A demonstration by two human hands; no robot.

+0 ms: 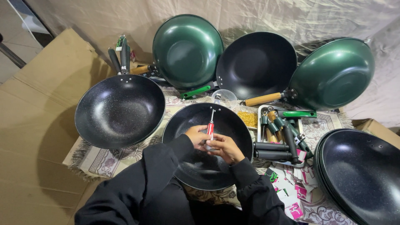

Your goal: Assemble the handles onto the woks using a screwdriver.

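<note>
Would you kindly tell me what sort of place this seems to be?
Probably a small cookware assembly spot on a floor: many round black and green pans, a metal tray of loose handles, and a red-handled screwdriver in hand.

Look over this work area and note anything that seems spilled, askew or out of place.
Small pink and white paper tags lie scattered loose over the patterned cloth by the stack of black pans, not gathered like the handles in the tray. Nothing looks damaged or spilled; both hands hold a red-handled screwdriver over the middle pan.
</note>
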